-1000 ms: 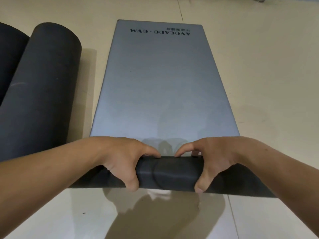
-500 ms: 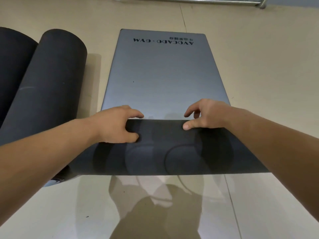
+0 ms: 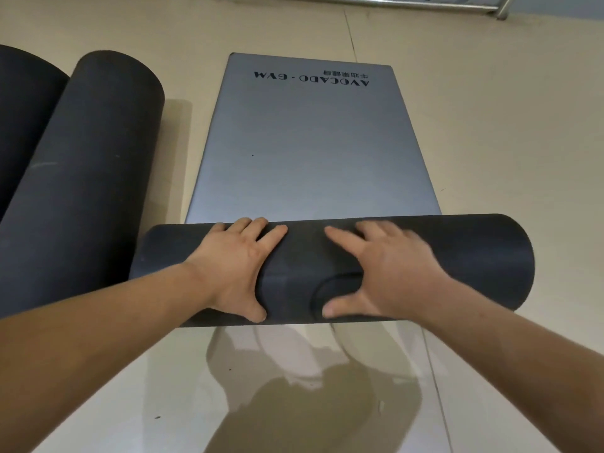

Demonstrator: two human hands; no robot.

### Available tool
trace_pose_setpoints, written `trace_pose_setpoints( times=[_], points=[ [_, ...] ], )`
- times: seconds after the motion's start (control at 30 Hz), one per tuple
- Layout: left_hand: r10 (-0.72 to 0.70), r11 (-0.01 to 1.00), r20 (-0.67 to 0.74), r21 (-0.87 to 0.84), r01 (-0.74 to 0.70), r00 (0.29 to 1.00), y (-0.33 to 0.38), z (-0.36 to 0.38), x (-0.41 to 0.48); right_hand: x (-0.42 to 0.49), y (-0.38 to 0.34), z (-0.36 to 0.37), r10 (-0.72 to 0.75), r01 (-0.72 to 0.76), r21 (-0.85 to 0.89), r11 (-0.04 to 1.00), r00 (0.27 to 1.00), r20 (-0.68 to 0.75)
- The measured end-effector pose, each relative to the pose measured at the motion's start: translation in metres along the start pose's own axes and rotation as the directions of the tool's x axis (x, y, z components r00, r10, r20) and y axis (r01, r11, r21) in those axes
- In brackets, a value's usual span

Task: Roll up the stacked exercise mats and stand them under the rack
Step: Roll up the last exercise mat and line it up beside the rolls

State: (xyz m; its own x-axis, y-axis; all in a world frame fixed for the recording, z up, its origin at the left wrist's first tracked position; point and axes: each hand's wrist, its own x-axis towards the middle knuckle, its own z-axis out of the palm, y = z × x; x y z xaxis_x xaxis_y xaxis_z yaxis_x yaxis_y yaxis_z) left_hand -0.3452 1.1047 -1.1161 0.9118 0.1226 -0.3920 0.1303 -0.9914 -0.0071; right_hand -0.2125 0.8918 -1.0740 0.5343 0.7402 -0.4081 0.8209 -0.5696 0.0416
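A grey exercise mat [image 3: 307, 142] with upside-down "AVOCADO · GYM" lettering lies flat on the floor, stretching away from me. Its near end is wound into a thick dark roll [image 3: 464, 256] lying across the view. My left hand [image 3: 235, 266] presses flat on the roll left of centre, fingers spread over its top and thumb at its near side. My right hand [image 3: 389, 273] presses on it right of centre in the same way. Both palms lie on the roll's dark underside.
Two rolled dark mats [image 3: 81, 178] [image 3: 19, 109] lie side by side on the floor at the left. A metal rack base [image 3: 425, 4] runs along the far top edge. Glossy beige floor tiles [image 3: 506, 142] surround the mat.
The roll has grown from a thin fold to a thick cylinder and moved away from me along the mat. Both hands went from pinching the edge to pressing flat on top.
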Motion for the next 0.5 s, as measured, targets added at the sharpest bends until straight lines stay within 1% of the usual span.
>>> trace_pose_setpoints(
  times=[0.03,0.07,0.1,0.17,0.2,0.3,0.4,0.47,0.5],
  points=[
    [0.008,1.000,-0.001,-0.007,-0.008,1.000,-0.002,-0.003,0.004,-0.001,-0.002,0.008,-0.005,0.008,-0.060,0.998,0.999,0.054],
    [0.012,1.000,0.008,-0.022,-0.012,1.000,-0.003,-0.007,0.007,0.001,-0.003,0.018,-0.009,0.016,-0.110,0.994,0.998,0.066],
    [0.013,0.999,0.027,-0.050,-0.011,1.000,-0.003,-0.011,0.010,0.004,0.000,0.026,-0.014,0.021,-0.147,0.989,0.999,0.044],
    [0.017,0.992,0.072,-0.124,-0.008,0.997,-0.004,-0.018,0.014,0.010,0.007,0.031,-0.031,0.026,-0.162,0.987,0.999,-0.030],
    [0.025,0.987,0.088,-0.158,-0.011,0.996,-0.002,-0.021,0.014,0.011,0.011,0.029,-0.047,0.040,-0.161,0.986,0.998,-0.044],
    [0.072,0.975,0.124,-0.217,-0.044,0.990,0.007,-0.023,0.007,0.005,0.016,0.022,-0.094,0.091,-0.169,0.981,0.996,-0.011],
    [0.126,0.951,0.205,-0.302,-0.060,0.971,0.017,-0.023,-0.003,-0.010,0.017,0.008,-0.114,0.129,-0.128,0.983,0.986,0.120],
    [0.162,0.904,0.313,-0.428,-0.014,0.936,0.021,-0.024,-0.006,-0.018,0.019,-0.003,-0.133,0.148,-0.043,0.988,0.959,0.251],
    [0.189,0.868,0.375,-0.496,0.024,0.908,0.022,-0.023,-0.006,-0.020,0.021,-0.007,-0.149,0.148,0.026,0.989,0.936,0.318]
  ],
)
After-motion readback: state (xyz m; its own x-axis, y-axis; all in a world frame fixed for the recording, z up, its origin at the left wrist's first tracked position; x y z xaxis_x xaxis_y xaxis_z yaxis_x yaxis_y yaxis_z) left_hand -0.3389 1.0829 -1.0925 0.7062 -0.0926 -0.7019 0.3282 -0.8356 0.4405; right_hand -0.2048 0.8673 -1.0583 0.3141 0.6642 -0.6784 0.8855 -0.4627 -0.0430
